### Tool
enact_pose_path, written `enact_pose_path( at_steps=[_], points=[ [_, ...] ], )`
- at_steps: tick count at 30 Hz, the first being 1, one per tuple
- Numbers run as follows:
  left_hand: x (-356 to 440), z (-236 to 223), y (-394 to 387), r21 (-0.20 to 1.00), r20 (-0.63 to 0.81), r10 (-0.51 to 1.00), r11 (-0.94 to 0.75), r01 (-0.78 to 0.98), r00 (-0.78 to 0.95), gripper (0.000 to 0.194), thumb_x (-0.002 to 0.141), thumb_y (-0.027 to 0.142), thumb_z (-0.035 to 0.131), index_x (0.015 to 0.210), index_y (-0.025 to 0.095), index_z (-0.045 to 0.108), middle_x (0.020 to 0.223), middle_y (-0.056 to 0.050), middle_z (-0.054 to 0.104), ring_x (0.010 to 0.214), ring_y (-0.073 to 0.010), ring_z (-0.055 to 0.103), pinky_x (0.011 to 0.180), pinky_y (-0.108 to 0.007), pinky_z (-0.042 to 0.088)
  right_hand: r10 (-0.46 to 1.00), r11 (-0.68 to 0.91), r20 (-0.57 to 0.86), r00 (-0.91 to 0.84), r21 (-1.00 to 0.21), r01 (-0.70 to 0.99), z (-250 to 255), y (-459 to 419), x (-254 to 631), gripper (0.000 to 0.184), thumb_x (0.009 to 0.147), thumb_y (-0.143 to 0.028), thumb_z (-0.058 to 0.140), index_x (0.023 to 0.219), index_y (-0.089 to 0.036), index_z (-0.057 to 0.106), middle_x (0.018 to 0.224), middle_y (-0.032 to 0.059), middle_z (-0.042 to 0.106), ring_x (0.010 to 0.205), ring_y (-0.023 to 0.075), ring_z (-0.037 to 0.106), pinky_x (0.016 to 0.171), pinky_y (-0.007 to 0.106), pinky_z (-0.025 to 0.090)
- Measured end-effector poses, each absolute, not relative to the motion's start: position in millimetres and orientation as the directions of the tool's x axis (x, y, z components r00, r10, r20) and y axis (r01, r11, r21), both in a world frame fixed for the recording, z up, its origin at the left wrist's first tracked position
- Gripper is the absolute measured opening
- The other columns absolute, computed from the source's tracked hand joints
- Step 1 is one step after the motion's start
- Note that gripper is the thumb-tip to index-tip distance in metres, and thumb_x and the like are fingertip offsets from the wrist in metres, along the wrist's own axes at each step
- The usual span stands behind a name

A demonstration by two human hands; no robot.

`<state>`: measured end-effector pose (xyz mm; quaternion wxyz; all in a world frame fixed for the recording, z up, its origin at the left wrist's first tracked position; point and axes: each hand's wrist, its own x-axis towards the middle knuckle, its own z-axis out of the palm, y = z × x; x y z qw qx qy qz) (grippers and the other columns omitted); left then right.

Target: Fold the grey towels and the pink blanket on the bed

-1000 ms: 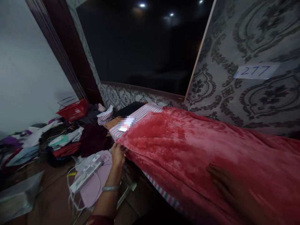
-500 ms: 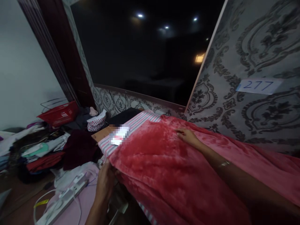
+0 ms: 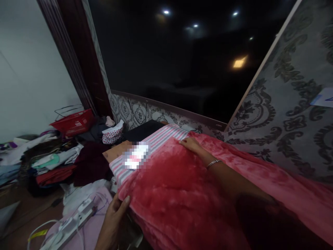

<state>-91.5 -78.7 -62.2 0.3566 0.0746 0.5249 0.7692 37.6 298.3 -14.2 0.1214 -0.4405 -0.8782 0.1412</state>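
A plush red blanket lies spread over a striped cloth, which shows along the far left edge. With its thumb on top and fingers under the rim, my left hand grips the blanket's near left corner. My right hand, a bracelet on its wrist, pinches the blanket's far edge beside the stripes. On the striped cloth, left of the blanket, lies a bright white and pink item, blurred out by pixels.
A large dark screen hangs on the patterned wall behind. At left are a red basket, piled clothes and a white power strip with cables on a pink surface. A black flat thing lies beyond the striped cloth.
My right hand has moved left along the blanket's far edge and pulled its corner over. The left hand has shifted slightly down at the near corner. The view has turned right to left somewhat.
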Motion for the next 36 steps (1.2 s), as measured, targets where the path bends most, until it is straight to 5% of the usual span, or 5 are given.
enact_pose_path(
  at_steps=[7, 15, 22, 30, 36],
  points=[
    [-81, -61, -66, 0.859, -0.259, 0.569, -0.233, -0.455, -0.780, 0.072, 0.053, 0.043, 0.093, 0.119, 0.023, 0.074, 0.115, -0.010, 0.076, 0.111, -0.0385, 0.069, 0.095, -0.048, 0.058, 0.875, 0.484, 0.185, -0.447, -0.321, 0.814, -10, 300, 13, 0.035, 0.100, -0.028, 0.043, 0.113, -0.019, 0.074, 0.116, 0.0125, 0.073, 0.105, 0.0223, 0.066, 0.079, 0.028, 0.045],
    [-88, -63, -60, 0.867, -0.295, 0.501, -0.217, -0.448, -0.814, 0.071, 0.054, 0.044, 0.093, 0.118, 0.019, 0.073, 0.103, -0.010, 0.078, 0.100, -0.0329, 0.073, 0.086, -0.041, 0.061, 0.853, 0.518, 0.134, -0.504, -0.325, 0.791, -15, 308, 4, 0.024, 0.093, -0.029, 0.058, 0.086, -0.017, 0.078, 0.087, 0.0079, 0.076, 0.083, 0.0188, 0.068, 0.067, 0.023, 0.044],
    [-82, -46, -60, 0.904, -0.231, 0.445, -0.231, -0.361, -0.865, 0.066, 0.056, 0.046, 0.091, 0.113, 0.019, 0.072, 0.096, -0.006, 0.077, 0.082, -0.0235, 0.072, 0.068, -0.029, 0.058, 0.832, 0.544, 0.332, -0.446, -0.323, 0.774, 17, 319, -6, 0.041, 0.103, -0.035, 0.038, 0.124, -0.022, 0.070, 0.122, 0.0106, 0.072, 0.109, 0.0232, 0.065, 0.084, 0.028, 0.046],
    [-85, -53, -51, 0.899, -0.283, 0.422, -0.195, -0.391, -0.861, 0.060, 0.045, 0.043, 0.093, 0.096, 0.017, 0.073, 0.049, 0.008, 0.051, 0.036, -0.0046, 0.034, 0.034, -0.017, 0.023, 0.871, 0.491, 0.174, -0.459, -0.288, 0.822, -36, 315, 1, 0.032, 0.099, -0.031, 0.049, 0.112, -0.019, 0.075, 0.114, 0.0132, 0.074, 0.105, 0.0239, 0.068, 0.085, 0.030, 0.048],
    [-86, -55, -51, 0.913, -0.268, 0.386, -0.191, -0.361, -0.883, 0.055, 0.046, 0.040, 0.093, 0.091, 0.017, 0.073, 0.050, 0.007, 0.054, 0.038, -0.0058, 0.039, 0.038, -0.018, 0.031, 0.835, 0.549, 0.174, -0.523, -0.338, 0.764, -32, 321, 5, 0.033, 0.100, -0.027, 0.045, 0.118, -0.018, 0.072, 0.119, 0.0111, 0.073, 0.108, 0.0219, 0.067, 0.087, 0.028, 0.047]
  ],
)
